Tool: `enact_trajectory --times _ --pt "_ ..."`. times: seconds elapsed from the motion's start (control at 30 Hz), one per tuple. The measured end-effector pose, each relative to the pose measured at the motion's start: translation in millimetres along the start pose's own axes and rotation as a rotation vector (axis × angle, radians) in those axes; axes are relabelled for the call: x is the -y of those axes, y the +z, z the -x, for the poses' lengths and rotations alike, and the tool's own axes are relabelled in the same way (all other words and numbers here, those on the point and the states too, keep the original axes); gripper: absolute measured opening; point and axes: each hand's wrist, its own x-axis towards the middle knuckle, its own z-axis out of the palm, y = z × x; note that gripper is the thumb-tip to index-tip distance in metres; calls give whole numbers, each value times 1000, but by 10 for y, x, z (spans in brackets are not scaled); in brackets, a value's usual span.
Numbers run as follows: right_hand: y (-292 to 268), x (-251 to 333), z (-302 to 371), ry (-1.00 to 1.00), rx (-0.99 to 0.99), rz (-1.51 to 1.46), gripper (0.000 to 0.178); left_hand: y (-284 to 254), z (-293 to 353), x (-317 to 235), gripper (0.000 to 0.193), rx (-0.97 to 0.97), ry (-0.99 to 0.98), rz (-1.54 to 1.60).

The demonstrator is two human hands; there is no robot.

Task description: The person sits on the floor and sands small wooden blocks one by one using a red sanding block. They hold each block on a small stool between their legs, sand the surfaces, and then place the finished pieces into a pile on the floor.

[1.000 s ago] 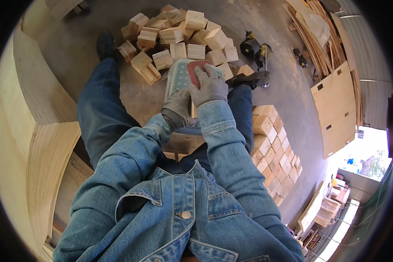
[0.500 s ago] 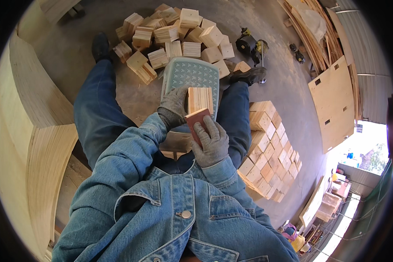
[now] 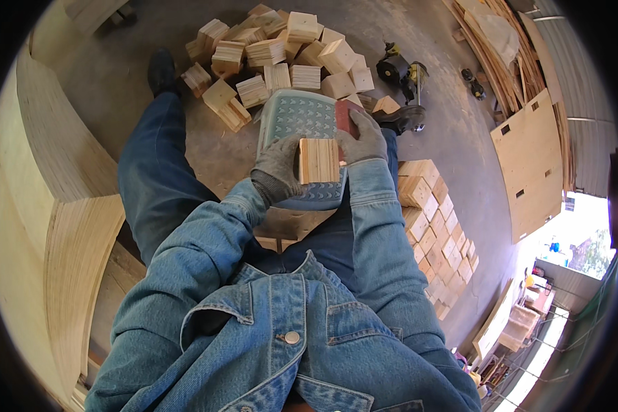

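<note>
My gloved left hand (image 3: 277,169) is closed on a layered plywood block (image 3: 319,161), gripping it from its left side over a pale teal plastic stool (image 3: 288,118) between my legs. The block's striped edge faces up. In my gloved right hand (image 3: 365,142) is a reddish-brown sanding block (image 3: 345,118), held at the far right of the plywood block. Part of the sanding block lies under my fingers. Whether it touches the plywood block, I cannot tell.
A loose heap of plywood blocks (image 3: 266,51) lies beyond the stool. Stacked blocks (image 3: 441,237) stand by my right leg. Yellow-and-black power tools (image 3: 402,72) rest on the floor. Large plywood pieces (image 3: 75,261) rise at left; a board (image 3: 534,168) leans at right.
My right hand has moved away from me with the sanding block, from the near side of the plywood block to its far right. My left hand keeps its hold, with the block slightly shifted.
</note>
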Motion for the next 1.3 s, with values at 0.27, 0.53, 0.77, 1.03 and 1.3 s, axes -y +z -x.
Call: enact_trajectory --times 0.27,0.53,0.77,1.03,1.3 --pt "-115 -38 608 446 167 -722 71 -103 0 -47 110 88 -114 33" --pt "-168 -33 606 289 158 -621 67 -142 -17 27 118 -142 105 -175" --pt "-27 -232 908 226 98 -473 65 -307 231 -110 127 -38 183 -246" --pt "40 -391 1316 305 159 -408 67 -314 415 -137 133 -106 324 -38" --pt "-112 -281 1296 288 73 -414 67 -98 317 164 131 -4 19 -109"
